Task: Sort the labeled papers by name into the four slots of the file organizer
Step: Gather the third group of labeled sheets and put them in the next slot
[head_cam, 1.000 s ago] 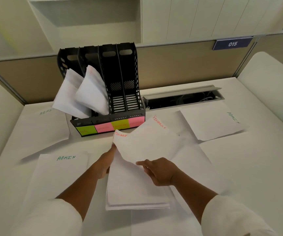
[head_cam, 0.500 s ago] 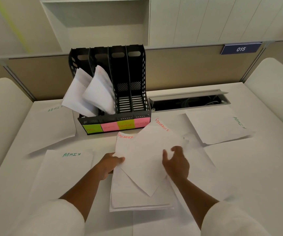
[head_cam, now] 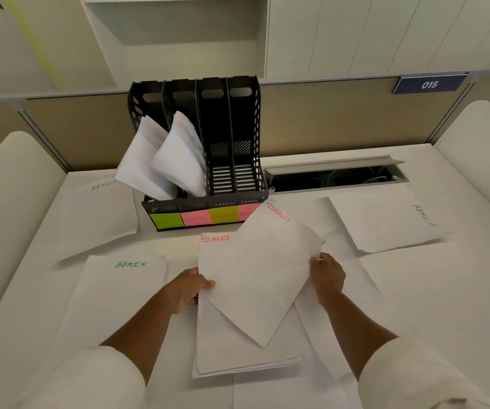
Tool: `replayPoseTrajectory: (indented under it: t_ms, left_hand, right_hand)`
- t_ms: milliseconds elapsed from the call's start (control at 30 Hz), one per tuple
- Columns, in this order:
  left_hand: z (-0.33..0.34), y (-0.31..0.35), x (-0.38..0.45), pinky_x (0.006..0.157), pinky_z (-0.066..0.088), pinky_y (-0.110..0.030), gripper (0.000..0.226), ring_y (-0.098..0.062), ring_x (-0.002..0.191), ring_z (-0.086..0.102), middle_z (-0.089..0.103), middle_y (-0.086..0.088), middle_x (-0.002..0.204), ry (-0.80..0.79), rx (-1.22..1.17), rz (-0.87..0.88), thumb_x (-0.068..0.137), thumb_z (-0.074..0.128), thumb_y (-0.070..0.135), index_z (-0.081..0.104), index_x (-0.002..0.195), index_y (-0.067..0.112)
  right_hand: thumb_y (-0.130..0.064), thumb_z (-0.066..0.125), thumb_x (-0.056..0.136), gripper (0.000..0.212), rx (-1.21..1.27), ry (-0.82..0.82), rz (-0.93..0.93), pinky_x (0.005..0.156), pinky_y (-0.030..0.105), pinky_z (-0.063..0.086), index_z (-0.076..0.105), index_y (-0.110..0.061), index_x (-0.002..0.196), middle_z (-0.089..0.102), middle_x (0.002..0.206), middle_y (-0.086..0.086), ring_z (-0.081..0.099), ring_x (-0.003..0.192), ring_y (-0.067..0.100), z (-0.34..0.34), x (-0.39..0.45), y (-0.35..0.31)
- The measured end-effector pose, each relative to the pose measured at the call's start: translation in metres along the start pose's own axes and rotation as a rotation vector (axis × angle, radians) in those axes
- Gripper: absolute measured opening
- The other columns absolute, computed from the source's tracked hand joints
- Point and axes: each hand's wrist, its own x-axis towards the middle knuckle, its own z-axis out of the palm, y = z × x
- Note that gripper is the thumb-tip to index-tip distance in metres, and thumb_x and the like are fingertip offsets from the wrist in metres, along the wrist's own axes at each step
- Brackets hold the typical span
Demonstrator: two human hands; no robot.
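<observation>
While a tilted sheet headed FINANCE point(head_cam: 263, 270) was held above the desk point(head_cam: 432, 290), its right edge was pinched by the right hand point(head_cam: 327, 276) and its left edge was gripped by the left hand point(head_cam: 189, 289), thumb on top. Directly beneath both hands a stack of papers point(head_cam: 237, 343) was recorded, its top sheet also headed FINANCE in red. Beyond the hands a black file organizer point(head_cam: 208, 160) was noted, four slots, with coloured sticky labels point(head_cam: 205, 216) along its front; the two slots on the left-hand side were filled with leaning white papers point(head_cam: 164, 160), the other two were seen bare. Left of the left hand a sheet headed ADMIN point(head_cam: 119, 290) was laid flat, a second ADMIN sheet point(head_cam: 96, 214) beyond it. Beyond and right of the right hand a third ADMIN sheet point(head_cam: 385, 222) was listed.
</observation>
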Motion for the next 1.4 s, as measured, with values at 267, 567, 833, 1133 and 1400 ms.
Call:
replayPoseTrajectory:
  t_ms: [267,567,833,1133,1400]
  left_hand:
    - [0.002,-0.005,0.001,0.079,0.055,-0.037,0.031,-0.027,0.098,0.067,0.071,-0.006,0.106,0.055,-0.064,-0.002,0.095,0.057,0.037,0.06,0.119,0.018]
    - [0.007,-0.003,0.002,0.107,0.041,-0.047,0.051,-0.027,0.123,0.054,0.057,-0.006,0.134,0.043,-0.042,0.02,0.099,0.042,0.046,0.045,0.141,0.017]
    - [0.009,-0.002,0.0,0.088,0.048,-0.036,0.044,-0.023,0.107,0.061,0.064,-0.002,0.121,0.045,-0.06,0.1,0.099,0.051,0.035,0.05,0.139,0.017]
    - [0.002,0.008,-0.002,0.105,0.04,-0.045,0.053,-0.025,0.118,0.055,0.06,-0.003,0.131,0.208,-0.155,0.209,0.097,0.043,0.051,0.048,0.138,0.018]
    - [-0.008,0.032,-0.025,0.067,0.057,-0.027,0.044,-0.019,0.091,0.071,0.073,0.0,0.102,0.249,-0.294,0.424,0.074,0.072,0.052,0.065,0.107,0.025]
  right_hand:
    - [-0.017,0.048,0.093,0.02,-0.084,-0.042,-0.124,0.084,0.038,0.048,0.059,-0.012,0.077,0.067,0.091,0.015,0.059,0.091,0.033,0.002,0.003,0.004]
    - [-0.018,0.056,0.093,0.014,-0.086,-0.259,-0.222,0.077,0.026,0.04,0.064,-0.015,0.081,0.063,0.089,0.002,0.057,0.087,0.022,0.017,-0.008,-0.006]
    - [-0.026,0.065,0.089,0.016,-0.037,-0.394,-0.199,0.076,0.028,0.048,0.061,-0.017,0.101,0.064,0.091,0.001,0.06,0.086,0.02,0.022,-0.017,-0.013]
    - [-0.05,0.075,0.077,0.045,0.045,-0.424,-0.278,0.075,0.031,0.057,0.061,-0.016,0.103,0.065,0.101,-0.003,0.065,0.086,0.015,0.023,-0.025,-0.036]
    - [-0.033,0.061,0.092,0.027,0.08,-0.56,-0.234,0.063,0.027,0.049,0.052,-0.008,0.096,0.06,0.09,0.007,0.058,0.078,0.017,0.039,-0.047,-0.073]
